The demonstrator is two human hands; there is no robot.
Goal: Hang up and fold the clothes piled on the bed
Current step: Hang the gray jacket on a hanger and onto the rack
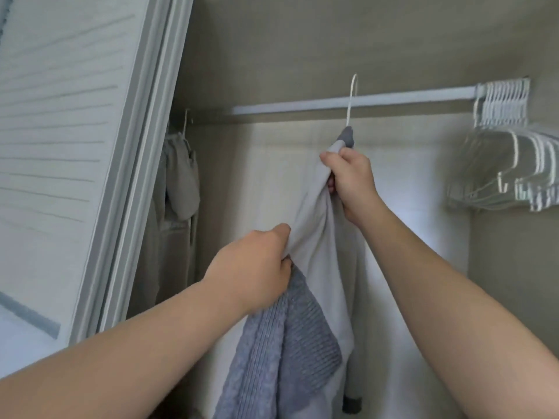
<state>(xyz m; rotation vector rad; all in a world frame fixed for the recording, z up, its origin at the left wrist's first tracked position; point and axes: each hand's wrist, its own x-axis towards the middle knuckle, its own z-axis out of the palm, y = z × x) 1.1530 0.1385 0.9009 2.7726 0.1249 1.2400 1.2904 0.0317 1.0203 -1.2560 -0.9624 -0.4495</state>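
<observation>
1. Nearest my view, the left hand (257,267) is closed in a fist on a bunch of fabric, at the seam where pale cloth meets the blue-grey knit panel (272,352) that hangs below it.
2. The pale grey garment (320,237), the piece being hung, stretches up between the two hands inside the closet. A dark cuff dangles at its lower end.
3. Higher and further in, the right hand (348,179) pinches the garment's shoulder just under its dark collar. The hands are well apart, each clamped on the same piece.
4. Above the collar, the white hanger hook (352,98) crosses the closet rod (393,99). I cannot tell whether it is seated over the rod or only in front of it.
5. My judgement: the step is settling the hanger. I would lift from the right hand, keep the hook upright until it bears on the rod, and have the left hand only steady the cloth, not drag it down, then smooth the shoulders before letting go.
6. Furthest off, a bunch of empty white hangers (514,152) crowds the rod's right end, and a grey garment (181,179) hangs at the left beside the louvred door (75,116).
</observation>
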